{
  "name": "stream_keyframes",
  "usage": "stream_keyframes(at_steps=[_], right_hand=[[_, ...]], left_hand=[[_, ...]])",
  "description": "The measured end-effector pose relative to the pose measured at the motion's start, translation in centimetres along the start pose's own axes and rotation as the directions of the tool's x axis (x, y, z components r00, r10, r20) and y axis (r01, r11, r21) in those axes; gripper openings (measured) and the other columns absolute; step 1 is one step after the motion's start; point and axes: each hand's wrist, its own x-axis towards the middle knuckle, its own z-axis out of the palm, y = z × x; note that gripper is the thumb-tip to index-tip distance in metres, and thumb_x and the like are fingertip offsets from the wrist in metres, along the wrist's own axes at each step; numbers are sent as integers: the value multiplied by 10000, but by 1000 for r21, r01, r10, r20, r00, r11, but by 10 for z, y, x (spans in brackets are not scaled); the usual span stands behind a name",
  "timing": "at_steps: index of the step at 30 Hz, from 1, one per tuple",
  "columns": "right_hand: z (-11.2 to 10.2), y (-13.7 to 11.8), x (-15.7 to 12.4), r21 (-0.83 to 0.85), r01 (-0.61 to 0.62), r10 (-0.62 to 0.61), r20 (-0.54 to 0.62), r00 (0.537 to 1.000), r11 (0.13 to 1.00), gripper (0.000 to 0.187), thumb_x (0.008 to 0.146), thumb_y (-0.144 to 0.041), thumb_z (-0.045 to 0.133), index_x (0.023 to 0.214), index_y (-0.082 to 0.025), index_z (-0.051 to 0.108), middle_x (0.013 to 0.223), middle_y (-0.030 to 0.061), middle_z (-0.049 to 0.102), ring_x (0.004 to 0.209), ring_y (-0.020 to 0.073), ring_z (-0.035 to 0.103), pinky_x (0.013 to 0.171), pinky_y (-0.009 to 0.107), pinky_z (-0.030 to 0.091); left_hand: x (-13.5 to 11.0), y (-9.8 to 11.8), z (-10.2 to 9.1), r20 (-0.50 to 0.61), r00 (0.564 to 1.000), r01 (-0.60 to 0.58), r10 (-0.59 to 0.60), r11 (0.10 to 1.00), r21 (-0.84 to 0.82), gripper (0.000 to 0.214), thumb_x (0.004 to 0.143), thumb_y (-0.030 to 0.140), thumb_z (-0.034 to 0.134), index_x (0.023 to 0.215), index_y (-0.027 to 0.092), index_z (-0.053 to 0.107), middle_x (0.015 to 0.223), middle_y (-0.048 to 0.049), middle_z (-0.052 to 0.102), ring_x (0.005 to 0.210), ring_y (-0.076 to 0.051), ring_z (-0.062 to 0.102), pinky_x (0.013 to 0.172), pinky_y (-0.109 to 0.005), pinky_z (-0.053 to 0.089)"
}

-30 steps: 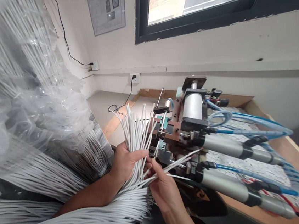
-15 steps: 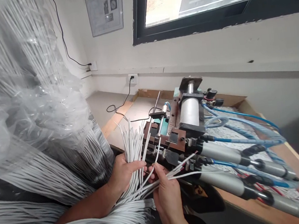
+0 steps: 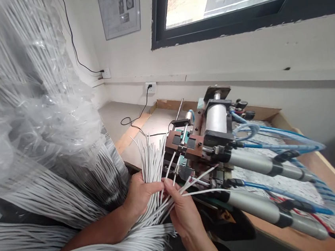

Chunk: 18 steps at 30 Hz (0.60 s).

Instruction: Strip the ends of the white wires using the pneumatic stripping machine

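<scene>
Plastic-wrapped cables (image 3: 32, 88) fill the left side. The table (image 3: 166, 115) carries a pneumatic machine (image 3: 216, 118) at right. Near centre, a white cable bundle (image 3: 152, 159) stands fanned, gripped by the left hand's (image 3: 139, 196) fingers. The right hand's (image 3: 185, 213) fingers pinch loose strands (image 3: 170, 166) before the machine; tip contact is indeterminable.

Wires (image 3: 153, 155): smooth, matt plastic insulation
Wrapping (image 3: 74, 123): clear, glossy, crinkled plastic
Cylinders (image 3: 249, 162): smooth, satin metal
Hoses (image 3: 310, 147): shiny, translucent plastic
Bench's front edge (image 3: 270, 227): matt wood
</scene>
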Motion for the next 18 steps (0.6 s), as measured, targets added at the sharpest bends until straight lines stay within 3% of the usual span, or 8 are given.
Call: stream_keyframes(at_steps=[4, 9, 18], right_hand=[[-4, 9, -3, -54, 130, -135, -90, 987, 990, 319, 519, -359, 794, 702, -143, 649, 612, -3, 611, 532, 120, 518, 545, 254, 414], [-9, 9, -3, -42, 234, -237, -273, 932, 971, 296, 500, -327, 800, 672, -153, 636, 566, -29, 593, 525, 106, 506, 539, 237, 408], [-6, -2, 9, 176, 49, -6, -237, 971, 983, 302, 456, -231, 813, 670, -145, 618, 551, -44, 560, 491, 96, 502, 518, 234, 443]], left_hand=[[1, -1, -5, 10, 1000, 21, -21, 1000, -4, 127, 522, 153, 712, 607, 110, 628, 517, 4, 594, 463, -111, 510, 480, -242, 410], [3, 2, -7, -50, 995, 83, -83, 996, 16, 205, 523, 201, 733, 683, 100, 655, 565, -23, 630, 535, -150, 586, 530, -274, 476], [2, 9, -1, -80, 993, 91, -92, 996, -14, 246, 490, 174, 736, 705, 112, 634, 577, -13, 638, 503, -158, 607, 478, -257, 474]])
